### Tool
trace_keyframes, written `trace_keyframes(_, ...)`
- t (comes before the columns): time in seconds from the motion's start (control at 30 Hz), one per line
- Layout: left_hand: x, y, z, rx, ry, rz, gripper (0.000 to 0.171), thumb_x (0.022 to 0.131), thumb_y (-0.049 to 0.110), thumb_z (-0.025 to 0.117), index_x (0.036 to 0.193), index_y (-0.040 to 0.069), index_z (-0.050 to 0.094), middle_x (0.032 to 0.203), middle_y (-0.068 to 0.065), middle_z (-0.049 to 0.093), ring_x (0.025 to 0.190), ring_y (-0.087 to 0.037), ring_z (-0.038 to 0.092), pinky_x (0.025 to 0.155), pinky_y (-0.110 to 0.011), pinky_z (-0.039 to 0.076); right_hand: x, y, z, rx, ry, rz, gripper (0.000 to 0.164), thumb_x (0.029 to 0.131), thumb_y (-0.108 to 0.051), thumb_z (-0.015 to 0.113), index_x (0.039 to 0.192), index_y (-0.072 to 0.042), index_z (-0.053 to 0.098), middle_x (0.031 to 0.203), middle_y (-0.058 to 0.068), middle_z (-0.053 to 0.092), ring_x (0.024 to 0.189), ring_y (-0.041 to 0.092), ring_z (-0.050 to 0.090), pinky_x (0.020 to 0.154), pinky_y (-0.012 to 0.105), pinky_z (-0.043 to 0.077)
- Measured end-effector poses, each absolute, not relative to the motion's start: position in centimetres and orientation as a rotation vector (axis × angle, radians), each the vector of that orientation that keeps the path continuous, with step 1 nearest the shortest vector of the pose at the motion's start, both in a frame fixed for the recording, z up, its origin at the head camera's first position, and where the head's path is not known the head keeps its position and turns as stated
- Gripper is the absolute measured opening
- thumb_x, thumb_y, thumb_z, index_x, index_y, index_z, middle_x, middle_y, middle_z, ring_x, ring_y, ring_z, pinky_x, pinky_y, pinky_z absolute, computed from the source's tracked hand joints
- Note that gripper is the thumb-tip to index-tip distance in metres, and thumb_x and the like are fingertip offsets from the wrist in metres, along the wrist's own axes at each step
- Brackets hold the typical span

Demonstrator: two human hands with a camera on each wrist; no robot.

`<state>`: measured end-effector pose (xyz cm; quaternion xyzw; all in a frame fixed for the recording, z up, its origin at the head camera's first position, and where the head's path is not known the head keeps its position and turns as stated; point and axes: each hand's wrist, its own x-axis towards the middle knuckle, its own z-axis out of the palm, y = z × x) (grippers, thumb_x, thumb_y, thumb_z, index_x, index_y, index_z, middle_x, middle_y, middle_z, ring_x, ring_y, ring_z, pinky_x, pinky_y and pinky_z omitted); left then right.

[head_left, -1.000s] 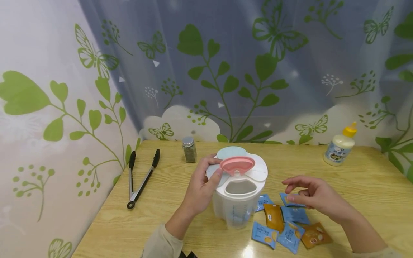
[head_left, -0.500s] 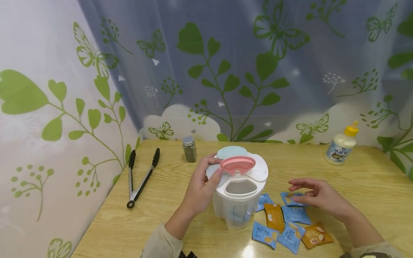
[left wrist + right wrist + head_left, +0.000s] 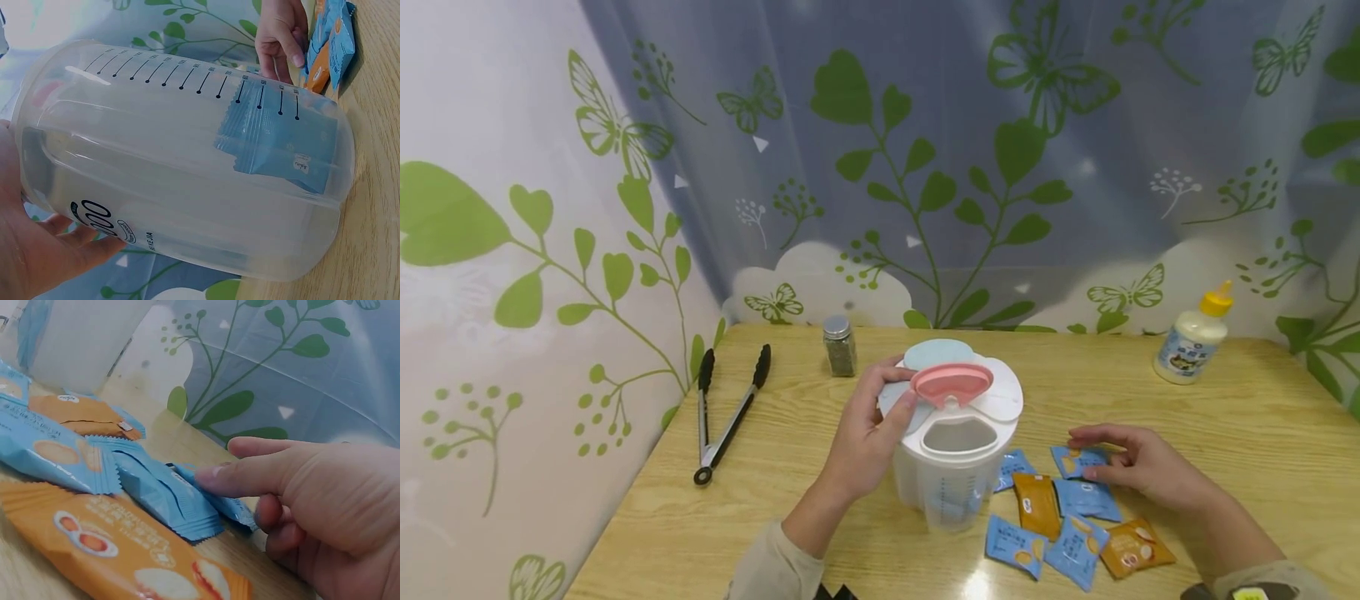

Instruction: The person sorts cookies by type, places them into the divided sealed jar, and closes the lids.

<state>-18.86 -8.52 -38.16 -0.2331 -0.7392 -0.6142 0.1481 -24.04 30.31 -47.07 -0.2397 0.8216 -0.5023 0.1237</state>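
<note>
Here, in the head view, the left hand (image 3: pixel 867 435) had its grip clamped on the tub (image 3: pixel 951 492), well forward of the back edge of the bench (image 3: pixel 655 533). The right hand (image 3: pixel 1153 468) had its grip apart around a blue packet (image 3: pixel 1072 461), among packets (image 3: pixel 1037 504) right of the tub. Tongs (image 3: pixel 731 437) lay near the left edge. From the left wrist, another packet (image 3: pixel 290 144) showed through the tub's clear wall. From the right wrist, the right hand overlapped the blue packet, contact unclear.

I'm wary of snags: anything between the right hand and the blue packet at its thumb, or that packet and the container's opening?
Nothing visible blocks the right hand; between the blue packet and the opening stands the container's wall.
</note>
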Motion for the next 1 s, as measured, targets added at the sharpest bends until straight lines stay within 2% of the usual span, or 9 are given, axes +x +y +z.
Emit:
trace_keyframes(0.17,-18.91,-8.48,-38.15,-0.672,-2.127,-1.768,0.022,0.101,0.013,0.052,0.120,0.004,0.055,0.143,-0.014,0.051,0.145,-0.032,0.038,0.110,-0.050,0.043,-23.96,30.17,-47.38,-0.786,2.420,-1.454,0.043,0.093,-0.010,0.068,0.134,0.000,0.057,0.122,-0.019,0.065,0.042,0.008,0.035,0.038,0.026,0.036)
trace_keyframes(0.27,-18.94,-8.49,-38.14,-0.670,-2.127,-1.765,0.022,0.101,0.014,0.052,0.120,0.004,0.055,0.143,-0.014,0.051,0.145,-0.032,0.038,0.111,-0.050,0.043,-23.93,30.04,-47.38,-0.811,2.451,-1.430,0.042,0.093,-0.010,0.069,0.133,-0.001,0.058,0.120,-0.020,0.065,0.042,0.005,0.031,0.038,0.025,0.036)
trace_keyframes(0.5,-18.80,-8.57,-38.15,-0.672,-2.122,-1.773,0.021,0.101,0.013,0.051,0.120,0.005,0.055,0.145,-0.014,0.049,0.144,-0.032,0.039,0.106,-0.043,0.048,-23.92,30.03,-46.82,-0.671,2.459,-1.389,0.051,0.092,-0.016,0.071,0.138,-0.002,0.055,0.135,0.028,0.056,0.046,0.002,0.042,0.046,0.025,0.044)
trace_keyframes(0.6,-18.70,-8.60,-38.14,-0.669,-2.119,-1.774,0.021,0.101,0.013,0.051,0.121,0.005,0.055,0.148,-0.015,0.047,0.143,-0.033,0.041,0.103,-0.042,0.051,-23.97,30.06,-46.60,-0.598,2.466,-1.377,0.056,0.091,-0.019,0.072,0.141,-0.004,0.052,0.141,0.034,0.049,0.049,0.009,0.043,0.045,0.026,0.044)
trace_keyframes(0.73,-18.73,-8.60,-38.11,-0.668,-2.119,-1.758,0.021,0.101,0.013,0.051,0.121,0.005,0.055,0.148,-0.015,0.047,0.143,-0.032,0.041,0.105,-0.043,0.049,-24.01,30.15,-46.57,-0.555,2.526,-1.354,0.054,0.092,-0.023,0.071,0.141,-0.007,0.053,0.146,0.028,0.048,0.100,0.038,0.063,0.049,0.026,0.046)
trace_keyframes(0.83,-18.83,-8.56,-38.18,-0.672,-2.120,-1.756,0.021,0.101,0.013,0.051,0.120,0.005,0.055,0.146,-0.015,0.049,0.144,-0.032,0.040,0.107,-0.043,0.047,-24.04,30.20,-46.67,-0.522,2.559,-1.357,0.050,0.093,-0.023,0.070,0.138,-0.007,0.056,0.145,0.027,0.050,0.096,0.036,0.065,0.047,0.026,0.045)
trace_keyframes(0.87,-18.85,-8.55,-38.22,-0.672,-2.119,-1.759,0.021,0.101,0.013,0.051,0.120,0.005,0.055,0.145,-0.015,0.049,0.143,-0.032,0.041,0.105,-0.042,0.049,-24.04,30.22,-46.69,-0.510,2.569,-1.357,0.049,0.094,-0.024,0.070,0.137,-0.006,0.057,0.144,0.028,0.051,0.077,0.027,0.064,0.046,0.026,0.045)
trace_keyframes(0.93,-18.86,-8.51,-38.28,-0.672,-2.116,-1.772,0.021,0.101,0.012,0.051,0.120,0.004,0.055,0.146,-0.016,0.048,0.141,-0.033,0.043,0.100,-0.039,0.052,-24.02,30.21,-46.64,-0.458,2.569,-1.377,0.047,0.094,-0.026,0.069,0.135,-0.006,0.059,0.143,0.030,0.051,0.050,0.013,0.046,0.042,0.027,0.042)
trace_keyframes(1.0,-18.85,-8.47,-38.31,-0.671,-2.113,-1.783,0.021,0.101,0.013,0.051,0.120,0.005,0.054,0.146,-0.016,0.047,0.140,-0.034,0.045,0.095,-0.036,0.055,-23.96,30.16,-46.49,-0.407,2.569,-1.389,0.046,0.094,-0.028,0.069,0.134,-0.006,0.060,0.141,0.030,0.052,0.045,0.005,0.034,0.042,0.026,0.041)
